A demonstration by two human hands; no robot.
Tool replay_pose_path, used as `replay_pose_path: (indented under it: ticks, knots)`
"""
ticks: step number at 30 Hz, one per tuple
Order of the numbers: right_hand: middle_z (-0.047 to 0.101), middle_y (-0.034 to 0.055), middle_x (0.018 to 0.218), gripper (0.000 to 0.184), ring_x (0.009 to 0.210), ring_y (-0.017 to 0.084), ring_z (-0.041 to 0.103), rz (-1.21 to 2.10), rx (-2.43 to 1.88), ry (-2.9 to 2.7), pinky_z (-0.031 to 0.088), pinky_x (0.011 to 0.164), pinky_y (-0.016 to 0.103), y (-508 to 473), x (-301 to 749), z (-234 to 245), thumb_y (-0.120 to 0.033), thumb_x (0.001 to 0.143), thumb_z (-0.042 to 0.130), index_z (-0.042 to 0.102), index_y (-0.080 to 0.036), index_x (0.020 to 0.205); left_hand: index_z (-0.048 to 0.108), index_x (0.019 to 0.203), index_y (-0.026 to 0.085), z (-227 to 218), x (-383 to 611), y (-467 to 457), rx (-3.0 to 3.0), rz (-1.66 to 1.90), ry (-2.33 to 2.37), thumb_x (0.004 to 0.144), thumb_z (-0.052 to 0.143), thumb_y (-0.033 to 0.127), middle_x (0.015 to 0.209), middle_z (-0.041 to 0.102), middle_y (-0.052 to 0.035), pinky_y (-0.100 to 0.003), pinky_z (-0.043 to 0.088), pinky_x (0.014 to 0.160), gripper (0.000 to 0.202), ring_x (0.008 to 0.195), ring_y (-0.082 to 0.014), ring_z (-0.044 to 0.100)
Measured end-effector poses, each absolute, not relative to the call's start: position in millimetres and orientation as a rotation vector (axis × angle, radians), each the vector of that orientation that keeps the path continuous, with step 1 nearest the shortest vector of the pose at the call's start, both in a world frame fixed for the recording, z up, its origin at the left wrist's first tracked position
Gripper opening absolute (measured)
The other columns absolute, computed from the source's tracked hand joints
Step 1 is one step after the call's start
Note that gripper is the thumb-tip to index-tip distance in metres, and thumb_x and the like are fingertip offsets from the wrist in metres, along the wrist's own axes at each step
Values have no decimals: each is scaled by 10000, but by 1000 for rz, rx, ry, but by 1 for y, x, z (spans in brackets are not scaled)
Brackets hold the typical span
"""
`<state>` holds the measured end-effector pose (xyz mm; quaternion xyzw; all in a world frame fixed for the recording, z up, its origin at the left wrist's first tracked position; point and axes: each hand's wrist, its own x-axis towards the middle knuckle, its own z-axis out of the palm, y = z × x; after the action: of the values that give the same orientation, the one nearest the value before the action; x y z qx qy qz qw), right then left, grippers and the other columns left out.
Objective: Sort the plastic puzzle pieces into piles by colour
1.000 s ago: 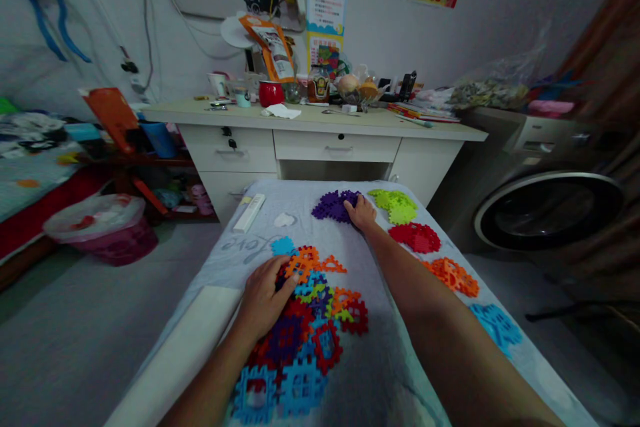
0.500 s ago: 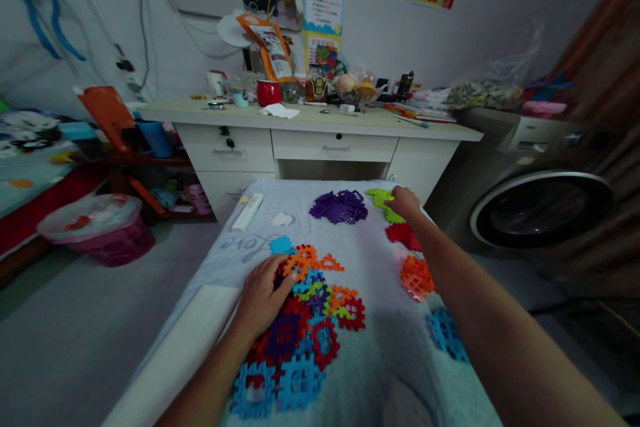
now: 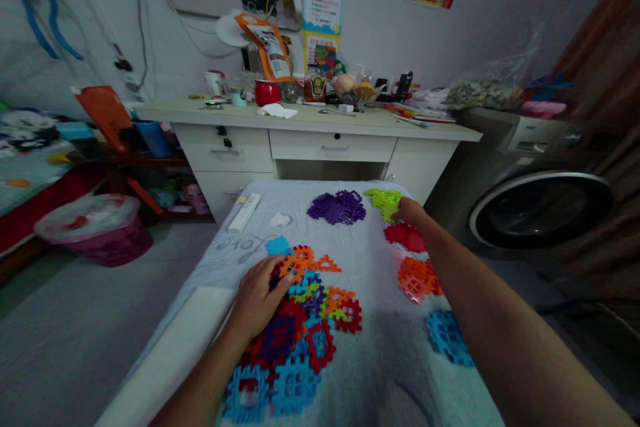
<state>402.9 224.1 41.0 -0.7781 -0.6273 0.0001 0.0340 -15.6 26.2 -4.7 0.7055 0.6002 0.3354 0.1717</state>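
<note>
Flat plastic interlocking building pieces with notched edges lie on a pale cloth-covered table. My left hand (image 3: 257, 297) rests on the left side of a mixed pile, thumb and fingers apart, touching an orange window-shaped piece (image 3: 301, 261). Dark red, purple and blue pieces (image 3: 295, 383) are in this pile. My right hand (image 3: 413, 213) reaches to the near right edge of a lime green heap (image 3: 383, 201). Its fingers look bent together against the green pieces; what they grip is hidden. Just below it lies a red heap (image 3: 404, 236).
A purple heap (image 3: 338, 207) lies at the far middle, an orange heap (image 3: 417, 277) and a blue heap (image 3: 447, 337) at the right. A white box (image 3: 245, 213) sits far left. Behind stands a cluttered desk (image 3: 333, 147); a washing machine (image 3: 540, 207) is at the right.
My right hand has shifted slightly right and toward me, uncovering more of the lime green heap. My left hand stays at the mixed pile.
</note>
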Motion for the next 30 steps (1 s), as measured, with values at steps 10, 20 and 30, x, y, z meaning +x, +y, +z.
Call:
replay_pose_path:
  ticks: [10,20,30]
  knots:
    - [687,126,1089,446,969,230,635,-49,-2424,-1909,450,740,267,231,399,38,-366,757,726,633,-129,1123,611,1202,187,-5,-16,25,1998,951,1708,878,481,526,1269,636,-102,-482,413,1069,487,1198,-270,569]
    - [635,132,1113,385,950,216,629,-79,-2406,-1851,458,744,274,207,391,43,-371,800,683,623,-157,1113,622,1189,195,-6,-15,27,2002,979,1715,871,500,518,1254,646,-94,-473,431,1053,469,1184,-269,582]
    - [679,78,966,193,866,178,612,165,-1937,-1921,436,751,262,164,315,64,-258,838,627,649,-143,991,607,1209,189,-3,-14,26,1978,1005,1687,867,520,494,1235,654,-97,-466,437,1040,467,1160,-265,596]
